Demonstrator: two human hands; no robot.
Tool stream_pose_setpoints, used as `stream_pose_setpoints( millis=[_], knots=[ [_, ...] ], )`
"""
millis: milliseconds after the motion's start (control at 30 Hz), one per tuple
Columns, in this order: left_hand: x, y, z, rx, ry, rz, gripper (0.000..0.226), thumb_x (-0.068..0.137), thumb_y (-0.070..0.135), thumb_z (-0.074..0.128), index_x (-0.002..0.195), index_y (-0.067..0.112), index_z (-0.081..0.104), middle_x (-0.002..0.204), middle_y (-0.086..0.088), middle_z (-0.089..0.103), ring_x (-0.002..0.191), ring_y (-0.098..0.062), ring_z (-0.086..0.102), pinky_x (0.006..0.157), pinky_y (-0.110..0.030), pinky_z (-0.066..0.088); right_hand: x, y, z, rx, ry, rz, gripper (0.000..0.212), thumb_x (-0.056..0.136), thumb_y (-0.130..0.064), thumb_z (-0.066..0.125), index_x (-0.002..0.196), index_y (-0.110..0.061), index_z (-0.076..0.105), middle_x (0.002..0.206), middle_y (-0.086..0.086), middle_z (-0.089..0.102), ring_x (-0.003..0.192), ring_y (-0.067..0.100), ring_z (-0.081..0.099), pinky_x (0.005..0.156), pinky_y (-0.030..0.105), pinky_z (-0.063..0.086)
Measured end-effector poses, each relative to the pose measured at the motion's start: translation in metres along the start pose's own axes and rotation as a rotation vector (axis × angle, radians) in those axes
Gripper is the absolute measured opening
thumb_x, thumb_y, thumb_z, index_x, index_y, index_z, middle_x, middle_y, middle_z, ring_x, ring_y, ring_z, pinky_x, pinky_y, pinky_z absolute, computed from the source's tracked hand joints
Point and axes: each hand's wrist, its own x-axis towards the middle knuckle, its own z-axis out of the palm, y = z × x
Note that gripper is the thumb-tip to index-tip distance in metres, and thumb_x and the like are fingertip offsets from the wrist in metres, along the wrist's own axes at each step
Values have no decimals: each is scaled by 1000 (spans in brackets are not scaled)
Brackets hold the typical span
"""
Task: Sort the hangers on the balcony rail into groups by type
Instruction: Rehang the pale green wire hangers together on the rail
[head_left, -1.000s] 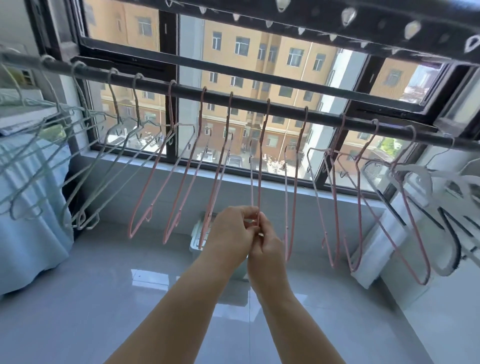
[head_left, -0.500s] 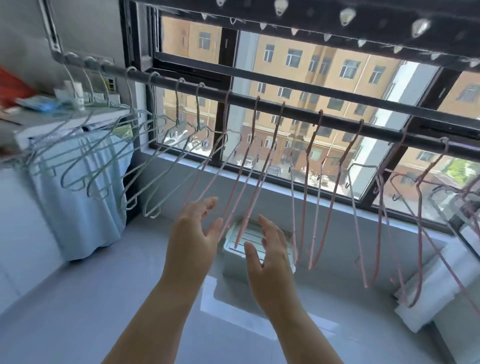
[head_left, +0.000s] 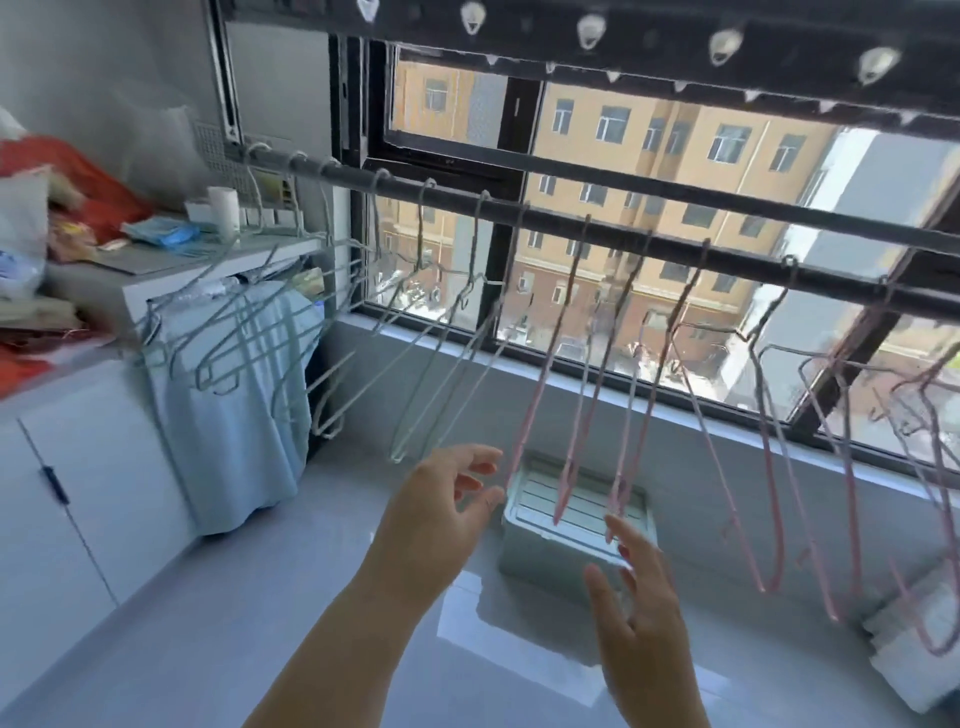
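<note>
A dark balcony rail (head_left: 675, 247) runs from upper left down to the right. Several pale green wire hangers (head_left: 249, 332) hang bunched at its left end. Several pink wire hangers (head_left: 540, 384) hang spaced along the middle and right. My left hand (head_left: 441, 514) is raised with fingers spread, its fingertips close to the lower end of the leftmost pink hanger. My right hand (head_left: 639, 597) is lower, fingers straight and apart, just below the tips of two pink hangers. Neither hand holds anything.
A white cabinet (head_left: 78, 467) with clutter on top stands at the left, a light blue cloth (head_left: 239, 426) draped beside it. A pale green crate (head_left: 576, 525) sits on the glossy floor under the hangers. White folded items (head_left: 914, 654) lie at the right. The window is behind the rail.
One second ago both hands pinched a pink hanger's bottom together; they let go and opened. The view has swung left, and the hands now sit apart below the pink hangers.
</note>
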Motion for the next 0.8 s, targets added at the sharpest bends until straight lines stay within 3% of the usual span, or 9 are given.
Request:
stream_pose_setpoints(
  millis=[67, 133, 233, 300, 433, 500, 633, 800],
  knots=[
    [3, -10, -14, 7, 16, 16, 30, 81, 16, 64, 108, 29, 60, 96, 17, 61, 89, 4, 56, 75, 0, 40, -2, -4, 9, -32, 85, 27, 40, 72, -37, 49, 112, -38, 49, 126, 4, 52, 123, 19, 44, 105, 36, 32],
    [6, -18, -29, 30, 51, 51, 31, 82, 16, 63, 111, 27, 59, 98, 17, 58, 91, 3, 55, 76, 2, 38, 0, -15, 17, -126, 210, 4, 54, 68, -44, 41, 115, -22, 57, 125, 11, 55, 122, 16, 40, 102, 29, 25],
    [16, -28, -47, 64, 117, 106, 36, 82, 14, 64, 115, 25, 57, 103, 12, 56, 91, -3, 53, 81, -6, 42, 11, -43, 35, -208, 300, -104, 54, 74, -41, 37, 117, -15, 58, 125, 8, 53, 121, 13, 38, 104, 29, 23],
    [24, -31, -56, 80, 153, 129, 39, 81, 13, 64, 118, 24, 55, 109, 7, 54, 95, -8, 52, 87, -20, 46, 28, -63, 48, -188, 266, -165, 52, 78, -37, 40, 122, -13, 54, 124, 2, 49, 121, 13, 39, 106, 33, 27],
    [43, -40, -71, 113, 179, 160, 42, 82, 10, 63, 121, 19, 53, 117, 0, 54, 106, -20, 55, 96, -38, 47, 75, -98, 64, -191, 115, -130, 42, 89, -18, 48, 131, -12, 44, 133, 4, 46, 127, 15, 38, 101, 19, 22],
    [53, -45, -77, 135, 146, 121, 43, 83, 12, 62, 125, 16, 51, 119, -4, 55, 105, -26, 55, 95, -42, 47, 91, -112, 72, -199, 30, -99, 44, 91, -13, 47, 134, -14, 39, 139, 3, 42, 129, 18, 38, 102, 21, 26],
    [66, -51, -80, 190, 6, 0, 45, 88, 21, 55, 132, 14, 45, 122, -9, 56, 105, -27, 55, 94, -37, 45, 113, -128, 105, -148, -136, 118, 52, 94, -12, 40, 143, -11, 21, 147, 10, 31, 132, 24, 35, 107, 33, 29],
    [80, -60, -73, 84, -135, -129, 40, 90, 25, 52, 128, 10, 49, 106, -4, 63, 89, -14, 54, 78, -23, 38, 129, -123, 144, 70, 22, 364, 40, 93, -14, 40, 131, -5, 34, 126, 19, 50, 112, 33, 51, 93, 38, 41]
  ],
)
